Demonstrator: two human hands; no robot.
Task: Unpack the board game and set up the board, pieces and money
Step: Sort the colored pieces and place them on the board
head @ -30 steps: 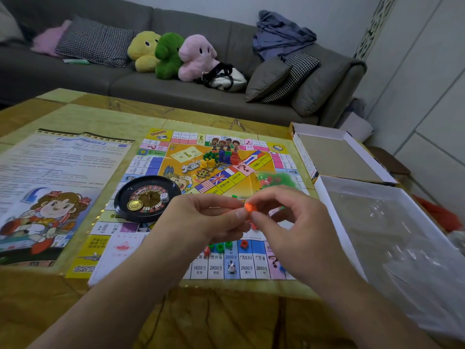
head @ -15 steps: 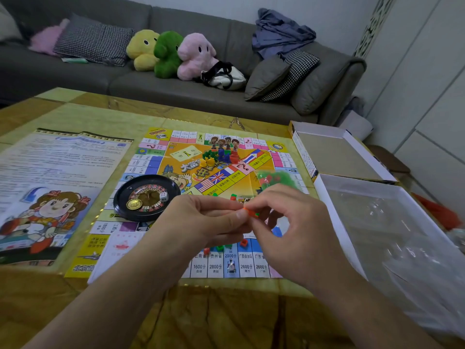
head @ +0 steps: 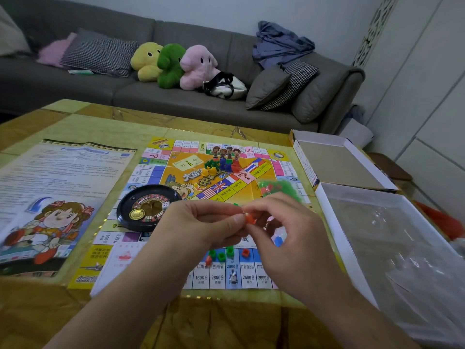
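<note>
Step in hand, by judgement: separating small plastic pieces for placement. The left hand and right hand meet above the near edge of the board, each grip pinching one small red piece between fingertips. Loose green and red pieces lie on the board just beneath. The board lies flat on the surface, the open box beside it. Next move probably calls for pulling the piece free and setting it down among the others.

Yellow table carries board, rules sheet (perhaps instructions), boxes.
</note>
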